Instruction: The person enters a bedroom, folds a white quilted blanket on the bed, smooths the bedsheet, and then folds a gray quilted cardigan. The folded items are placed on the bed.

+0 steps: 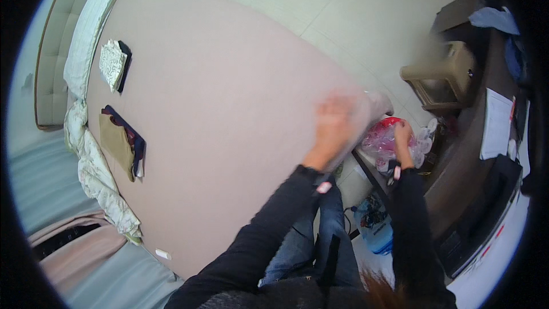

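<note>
My left hand is over the pink-beige bed sheet, close to the bed's right edge. Motion blurs it, but its fingers look stretched out and nothing shows in them. Off that edge, my right hand has its fingers curled at a clear plastic bag with red and pink things inside. The exact grip is partly hidden by the hand itself. Both my sleeves are black.
Folded clothes and a patterned folded cloth lie on the bed's left side. Right of the bag runs a dark desk with papers. A brown box-shaped stool and a blue-wrapped package stand on the floor.
</note>
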A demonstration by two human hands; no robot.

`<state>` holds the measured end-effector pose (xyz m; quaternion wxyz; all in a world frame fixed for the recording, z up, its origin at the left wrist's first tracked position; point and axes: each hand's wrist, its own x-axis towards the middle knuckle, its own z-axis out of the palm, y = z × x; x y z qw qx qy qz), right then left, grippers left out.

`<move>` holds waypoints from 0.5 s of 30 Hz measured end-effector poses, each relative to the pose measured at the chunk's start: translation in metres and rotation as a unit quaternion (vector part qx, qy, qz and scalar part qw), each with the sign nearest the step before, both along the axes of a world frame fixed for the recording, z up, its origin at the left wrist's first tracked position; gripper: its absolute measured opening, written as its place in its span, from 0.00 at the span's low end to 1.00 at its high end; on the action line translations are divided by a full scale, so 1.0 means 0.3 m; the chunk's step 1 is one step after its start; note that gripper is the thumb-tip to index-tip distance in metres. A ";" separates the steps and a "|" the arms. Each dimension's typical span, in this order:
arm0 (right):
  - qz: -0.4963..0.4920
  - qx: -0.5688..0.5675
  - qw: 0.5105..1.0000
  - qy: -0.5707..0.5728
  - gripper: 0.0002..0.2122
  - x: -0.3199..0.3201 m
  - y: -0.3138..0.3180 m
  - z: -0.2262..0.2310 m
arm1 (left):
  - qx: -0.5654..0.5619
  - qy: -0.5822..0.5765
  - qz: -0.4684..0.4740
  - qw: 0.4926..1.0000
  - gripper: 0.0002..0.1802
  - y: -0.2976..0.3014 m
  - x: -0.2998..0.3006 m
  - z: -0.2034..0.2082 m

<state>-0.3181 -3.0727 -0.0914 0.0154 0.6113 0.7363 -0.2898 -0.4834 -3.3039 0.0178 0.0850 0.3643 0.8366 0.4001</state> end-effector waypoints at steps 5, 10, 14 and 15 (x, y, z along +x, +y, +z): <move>0.135 -0.006 0.981 0.142 0.15 0.061 -0.242 0.428 | -0.255 0.129 0.395 0.873 0.33 -0.285 -0.039 -0.152; 0.244 0.391 0.887 0.008 0.18 0.121 -0.134 0.814 | -0.086 0.040 -0.086 0.992 0.23 0.019 0.237 -0.168; 0.140 0.311 0.932 -0.122 0.28 0.249 -0.047 0.791 | -0.226 -0.511 -0.345 0.754 0.20 0.090 0.489 -0.104; 0.102 0.245 0.958 -0.110 0.29 0.274 -0.044 0.762 | -0.129 -0.483 -0.341 0.796 0.20 0.043 0.535 -0.103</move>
